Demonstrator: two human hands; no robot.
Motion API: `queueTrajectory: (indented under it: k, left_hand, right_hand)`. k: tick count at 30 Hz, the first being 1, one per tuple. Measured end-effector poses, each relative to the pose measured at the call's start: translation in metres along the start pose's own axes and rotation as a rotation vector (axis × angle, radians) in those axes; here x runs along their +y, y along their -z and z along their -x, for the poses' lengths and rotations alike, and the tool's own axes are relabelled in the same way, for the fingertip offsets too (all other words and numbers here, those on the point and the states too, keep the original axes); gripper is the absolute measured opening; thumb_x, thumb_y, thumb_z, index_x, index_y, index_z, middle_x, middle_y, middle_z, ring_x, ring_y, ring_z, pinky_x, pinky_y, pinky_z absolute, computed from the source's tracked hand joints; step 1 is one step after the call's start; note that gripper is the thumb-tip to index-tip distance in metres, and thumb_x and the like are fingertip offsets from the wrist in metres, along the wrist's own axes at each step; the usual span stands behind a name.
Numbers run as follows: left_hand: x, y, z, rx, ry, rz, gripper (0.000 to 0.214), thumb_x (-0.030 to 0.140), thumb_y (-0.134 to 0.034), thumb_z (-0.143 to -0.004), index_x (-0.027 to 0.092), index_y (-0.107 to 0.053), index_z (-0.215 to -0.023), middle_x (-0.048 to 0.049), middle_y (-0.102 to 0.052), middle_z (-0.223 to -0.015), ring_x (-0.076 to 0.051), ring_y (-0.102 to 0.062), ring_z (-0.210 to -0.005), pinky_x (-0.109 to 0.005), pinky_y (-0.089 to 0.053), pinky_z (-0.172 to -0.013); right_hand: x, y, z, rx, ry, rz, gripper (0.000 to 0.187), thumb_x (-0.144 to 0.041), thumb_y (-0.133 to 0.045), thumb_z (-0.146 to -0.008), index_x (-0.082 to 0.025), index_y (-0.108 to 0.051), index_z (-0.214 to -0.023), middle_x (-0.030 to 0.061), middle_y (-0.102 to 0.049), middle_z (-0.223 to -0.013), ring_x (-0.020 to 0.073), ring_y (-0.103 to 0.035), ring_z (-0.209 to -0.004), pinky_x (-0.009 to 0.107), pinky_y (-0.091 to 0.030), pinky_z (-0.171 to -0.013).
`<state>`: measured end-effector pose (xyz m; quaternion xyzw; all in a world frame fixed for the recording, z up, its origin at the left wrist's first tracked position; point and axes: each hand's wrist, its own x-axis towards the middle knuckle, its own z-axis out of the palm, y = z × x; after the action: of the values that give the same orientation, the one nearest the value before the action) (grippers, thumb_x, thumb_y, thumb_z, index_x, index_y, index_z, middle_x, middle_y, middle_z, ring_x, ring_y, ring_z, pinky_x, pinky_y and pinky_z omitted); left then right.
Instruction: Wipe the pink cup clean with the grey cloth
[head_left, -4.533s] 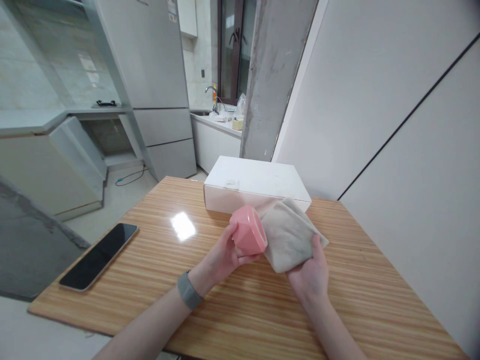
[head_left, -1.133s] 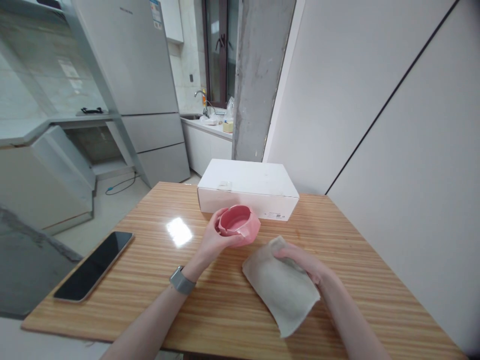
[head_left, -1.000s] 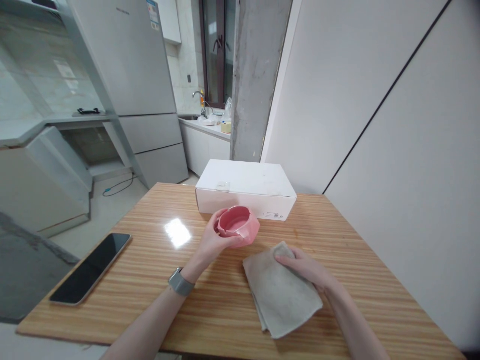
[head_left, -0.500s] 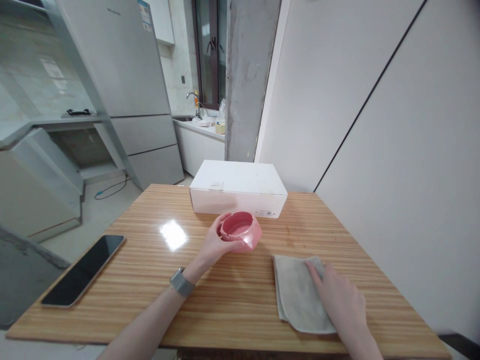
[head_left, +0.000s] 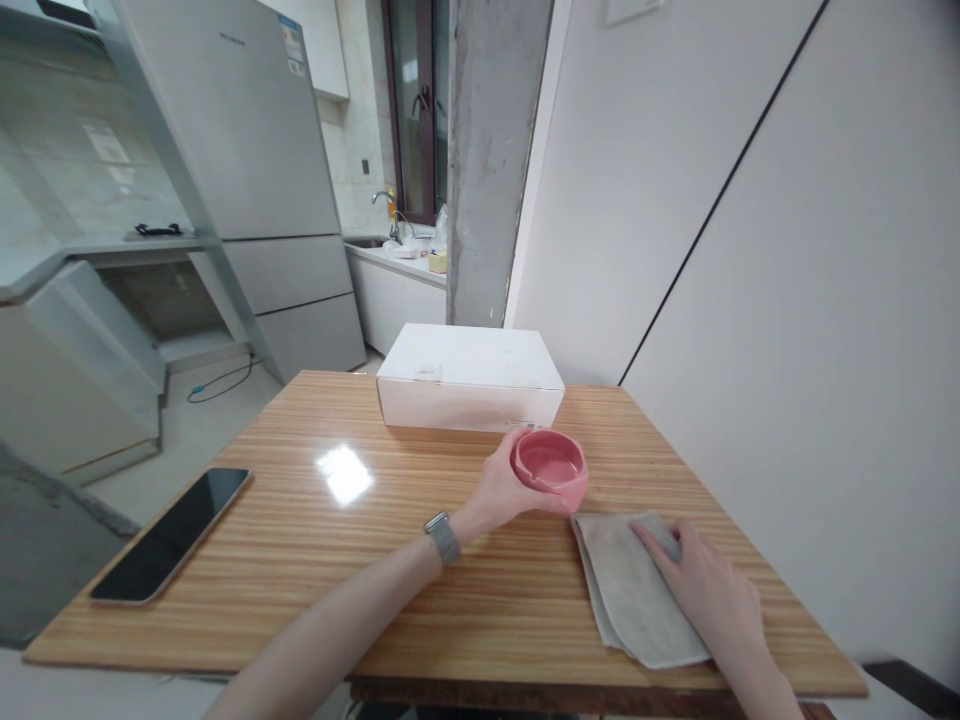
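Observation:
A pink faceted ashtray with a notched rim is in my left hand. The thumb presses its near side and the fingers go round the left and far side. It is near the far edge of a folded grey-beige cloth; whether its base touches the table is hard to tell. On the right part of that cloth lies my right hand, its thumb along the top and its fingers curled at the right edge, holding it. Some of those fingertips are hidden.
A white closed box stands at the back of the wooden table. At the left edge lies a phone, dark screen up. White wall panels rise along the right. Beyond the table stand a fridge and a sink counter.
My left hand has carried the ashtray to the right, from in front of the box toward the cloth. My right hand and the cloth have shifted slightly right. The view has turned a little.

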<state>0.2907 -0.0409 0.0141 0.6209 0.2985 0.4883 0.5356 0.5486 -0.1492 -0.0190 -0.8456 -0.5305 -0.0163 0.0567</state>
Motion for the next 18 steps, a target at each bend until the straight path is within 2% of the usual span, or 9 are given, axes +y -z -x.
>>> queueTrajectory:
  k: [4, 7, 11, 14, 18]
  left_hand:
    - [-0.004, -0.029, -0.015, 0.007, -0.026, -0.131, 0.093, 0.032, -0.095, -0.043, 0.025, -0.052, -0.126, -0.0054, -0.065, -0.121, -0.026, -0.061, -0.112, -0.04, -0.047, -0.097]
    - [-0.01, -0.046, -0.02, 0.002, -0.038, -0.162, 0.089, 0.032, -0.094, -0.045, 0.024, -0.053, -0.124, -0.0035, -0.066, -0.119, -0.023, -0.063, -0.108, -0.035, -0.047, -0.094]
    - [-0.022, -0.059, -0.022, -0.017, -0.049, -0.173, 0.086, 0.033, -0.093, -0.046, 0.024, -0.054, -0.123, -0.0034, -0.066, -0.118, -0.023, -0.062, -0.108, -0.035, -0.047, -0.094]
    - [-0.028, -0.065, -0.024, -0.031, -0.055, -0.172, 0.083, 0.032, -0.093, -0.048, 0.023, -0.055, -0.121, -0.0053, -0.065, -0.12, -0.024, -0.061, -0.11, -0.037, -0.045, -0.097]
    - [-0.031, -0.07, -0.028, -0.034, -0.042, -0.18, 0.082, 0.029, -0.093, -0.047, 0.022, -0.056, -0.119, -0.0086, -0.064, -0.12, -0.027, -0.06, -0.112, -0.04, -0.044, -0.098]
  right_hand:
    - [0.003, -0.004, -0.001, 0.044, -0.034, -0.028, 0.04, -0.055, -0.029, -0.096, -0.023, -0.052, -0.093, 0.0095, -0.071, -0.089, 0.0339, -0.071, -0.083, 0.04, -0.046, -0.064]
    - [0.009, -0.004, 0.001, 0.182, -0.047, -0.065, 0.034, -0.051, -0.032, -0.096, -0.023, -0.053, -0.092, 0.0076, -0.069, -0.087, 0.0314, -0.069, -0.079, 0.036, -0.043, -0.06]
    - [0.02, -0.002, 0.009, 0.365, -0.015, -0.155, 0.028, -0.045, -0.038, -0.094, -0.024, -0.055, -0.09, 0.0059, -0.066, -0.083, 0.0279, -0.066, -0.075, 0.033, -0.04, -0.057]
    - [0.026, -0.001, 0.015, 0.395, 0.002, -0.23, 0.028, -0.046, -0.039, -0.092, -0.024, -0.057, -0.09, 0.0058, -0.066, -0.082, 0.0269, -0.065, -0.071, 0.033, -0.04, -0.056]
    - [0.03, -0.001, 0.019, 0.364, -0.025, -0.299, 0.029, -0.047, -0.042, -0.09, -0.024, -0.058, -0.089, 0.0056, -0.068, -0.082, 0.0263, -0.065, -0.069, 0.034, -0.042, -0.059]
